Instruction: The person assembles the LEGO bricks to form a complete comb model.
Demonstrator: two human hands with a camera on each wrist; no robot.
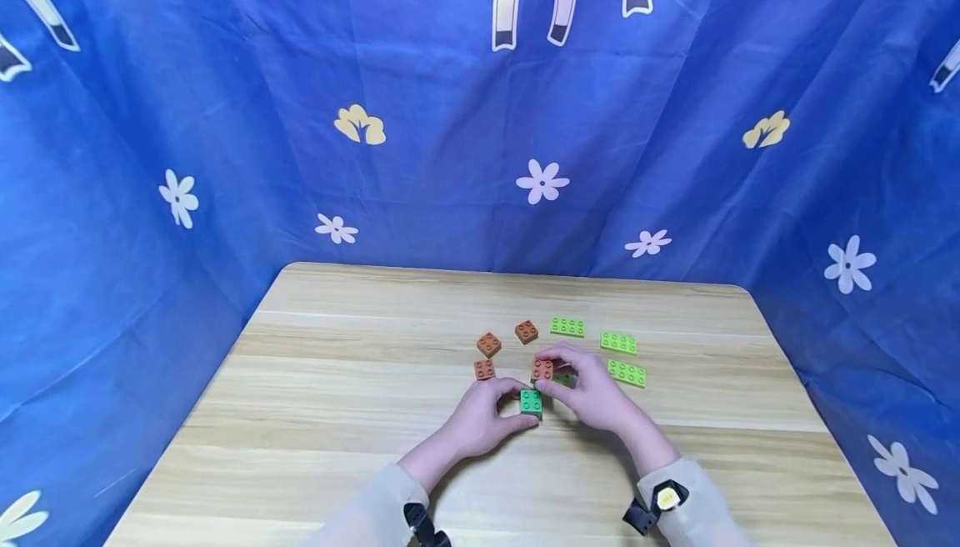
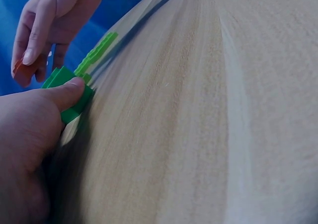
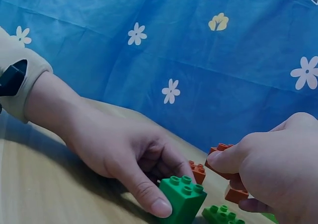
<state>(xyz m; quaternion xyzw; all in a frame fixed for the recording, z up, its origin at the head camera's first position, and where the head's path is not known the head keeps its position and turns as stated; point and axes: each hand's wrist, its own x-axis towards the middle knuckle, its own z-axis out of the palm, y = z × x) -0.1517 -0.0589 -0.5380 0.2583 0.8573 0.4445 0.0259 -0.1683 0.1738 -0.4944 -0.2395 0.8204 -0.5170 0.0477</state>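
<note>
My left hand (image 1: 480,422) grips a green block (image 1: 531,402) with studs on top, thumb on the near side and fingers on the far side. In the right wrist view this green block (image 3: 181,199) stands studs up. Just beyond it, my right hand (image 1: 592,393) pinches a reddish-brown brick (image 1: 543,369) between thumb and fingers. That brown brick (image 3: 218,159) is held above the table in the right wrist view. A green piece (image 1: 564,379) lies partly hidden beneath the right hand.
Three more brown bricks, one left (image 1: 484,369), one behind it (image 1: 489,343) and one farther back (image 1: 527,331), lie beyond the hands. Light green plates (image 1: 567,327) lie at the back and right, two of them (image 1: 618,342) beside the right hand. Blue curtain (image 1: 450,197) surrounds the wooden table (image 1: 337,414).
</note>
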